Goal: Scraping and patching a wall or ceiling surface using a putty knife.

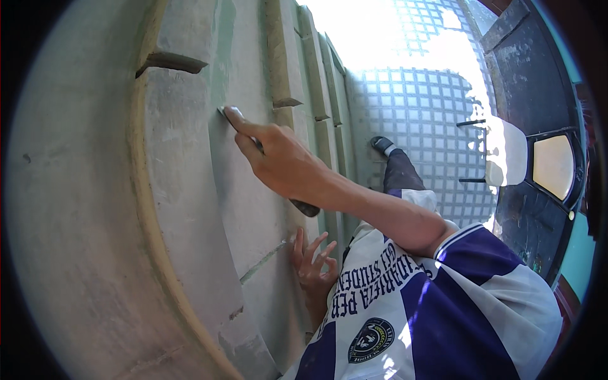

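My right hand (pixel 282 155) is closed around a putty knife (pixel 305 208). The dark end of its handle sticks out below my palm. Its thin blade tip meets a pale grey plastered surface (pixel 247 202), with my index finger stretched along the tool toward the tip. Most of the handle is hidden inside my grip. Lower down, my left hand (pixel 312 266) has its fingers spread, resting on or close beside the same surface. A greenish seam (pixel 263 261) crosses the plaster near that hand.
Raised plaster blocks (pixel 285 57) run in stepped rows along the surface, and a curved yellowish edge (pixel 142 152) borders it on the left. My shoe (pixel 381 145) stands on a sunlit tiled floor (pixel 424 95). A chair (pixel 506 152) is at the right.
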`<state>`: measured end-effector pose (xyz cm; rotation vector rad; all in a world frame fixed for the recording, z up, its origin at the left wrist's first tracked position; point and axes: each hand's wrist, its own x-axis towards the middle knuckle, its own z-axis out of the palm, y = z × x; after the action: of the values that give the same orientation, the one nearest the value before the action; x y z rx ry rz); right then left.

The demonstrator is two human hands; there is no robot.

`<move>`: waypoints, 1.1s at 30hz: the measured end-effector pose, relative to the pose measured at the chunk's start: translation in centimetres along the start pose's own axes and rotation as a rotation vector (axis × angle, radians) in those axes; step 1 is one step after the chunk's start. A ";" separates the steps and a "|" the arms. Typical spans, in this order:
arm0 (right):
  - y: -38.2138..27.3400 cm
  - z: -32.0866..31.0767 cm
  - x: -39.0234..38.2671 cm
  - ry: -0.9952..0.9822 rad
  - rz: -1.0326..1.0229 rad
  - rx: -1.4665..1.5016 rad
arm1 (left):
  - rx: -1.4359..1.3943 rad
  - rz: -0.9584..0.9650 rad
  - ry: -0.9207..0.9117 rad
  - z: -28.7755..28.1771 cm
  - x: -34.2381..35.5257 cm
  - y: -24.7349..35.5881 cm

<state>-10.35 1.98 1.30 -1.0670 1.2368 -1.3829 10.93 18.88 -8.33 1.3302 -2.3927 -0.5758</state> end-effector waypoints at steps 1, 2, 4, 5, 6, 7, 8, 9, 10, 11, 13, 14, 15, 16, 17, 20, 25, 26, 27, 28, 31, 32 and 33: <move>0.3 0.4 0.0 -0.002 -0.001 0.002 | 0.003 -0.001 0.001 -0.1 -0.1 -0.2; 0.8 0.6 -0.3 -0.001 -0.015 0.005 | 0.011 0.007 -0.002 -0.1 -0.1 -0.1; 1.0 0.7 -0.2 0.002 -0.031 0.006 | 0.019 0.016 -0.003 -0.1 0.0 0.1; 1.1 0.9 0.0 0.022 -0.041 0.017 | 0.020 0.015 -0.007 -0.1 -0.1 0.1; 1.1 1.0 0.0 0.042 -0.051 0.028 | 0.021 0.014 -0.010 -0.2 -0.2 0.1; 0.9 0.7 -0.2 0.043 -0.050 0.028 | 0.021 0.014 -0.011 -0.1 -0.1 0.3; 0.3 0.1 -0.2 0.017 -0.018 0.011 | 0.029 0.022 -0.001 -0.1 0.3 0.4; -0.1 -0.1 -0.3 -0.008 0.012 -0.007 | 0.036 0.030 0.010 -0.1 0.6 0.5; 0.5 0.2 -0.4 -0.007 0.008 -0.009 | 0.036 0.033 0.014 -0.2 0.2 0.4; 1.5 0.4 -0.3 0.013 -0.038 -0.017 | 0.038 0.044 0.019 -0.1 0.1 0.2; 2.1 0.6 0.7 0.022 -0.096 -0.036 | 0.036 0.052 0.042 0.1 0.4 0.0; 2.1 0.7 1.5 0.062 -0.070 -0.045 | 0.003 0.033 0.068 -0.1 0.2 -0.1; 1.9 0.5 2.0 0.102 -0.043 -0.054 | -0.030 0.014 0.093 -0.2 0.0 0.1; 1.7 0.0 1.9 0.099 -0.042 -0.057 | -0.032 0.011 0.095 0.0 -0.3 0.2; 0.9 -0.7 2.2 0.044 0.022 -0.025 | -0.072 -0.013 0.128 0.2 -0.2 0.0; 4.2 0.6 3.4 0.074 -0.083 -0.048 | -0.114 -0.033 0.172 0.1 0.1 -0.2; 1.5 -1.3 4.5 0.057 0.034 -0.031 | -0.083 -0.049 0.186 -0.3 0.0 0.8; 1.4 -1.7 4.1 0.018 0.039 -0.056 | -0.090 -0.047 0.185 -0.2 0.3 0.7; 1.4 -2.2 4.0 -0.022 0.038 -0.086 | -0.099 -0.043 0.190 0.1 0.7 0.6; 1.4 -1.9 3.0 -0.084 0.055 -0.088 | -0.090 -0.053 0.210 0.2 0.8 0.6; 0.2 -2.6 2.5 -0.105 0.118 -0.061 | -0.013 -0.004 0.213 0.1 0.8 1.0; 0.2 -2.6 2.4 -0.115 0.114 -0.068 | -0.055 -0.019 0.199 0.1 0.6 1.3; 0.4 -2.6 2.5 -0.123 0.116 -0.062 | -0.099 -0.034 0.185 0.1 0.5 1.4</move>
<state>-13.28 -0.07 0.68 -1.0895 1.2381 -1.1806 9.60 19.13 -7.61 1.3235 -2.1694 -0.5475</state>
